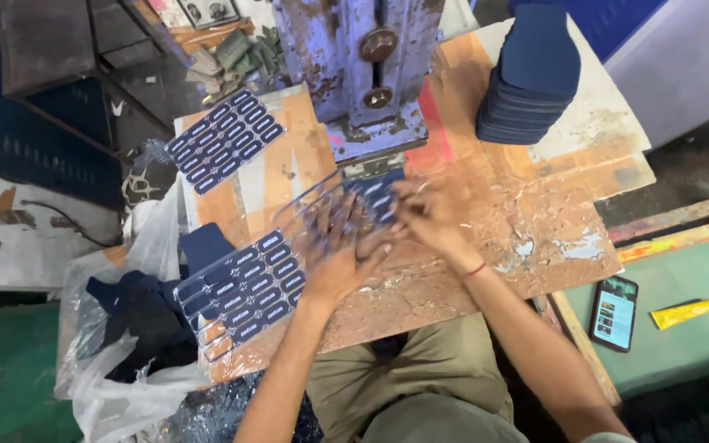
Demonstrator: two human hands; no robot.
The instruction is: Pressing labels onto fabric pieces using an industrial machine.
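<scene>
Clear label sheet [322, 205] on bench [535, 221], long axis diagonal, far end under press head [375, 135]. Left hand [340, 254] flat on sheet, open. Right hand [422, 215] pinches far end; nearer press.

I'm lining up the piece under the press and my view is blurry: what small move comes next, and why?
Probably nudge the dark blue piece a little further in, square under the press head, then pull back. The left hand and right hand both sit on it right below the head, and the clear label sheet lies skewed across it.
</scene>
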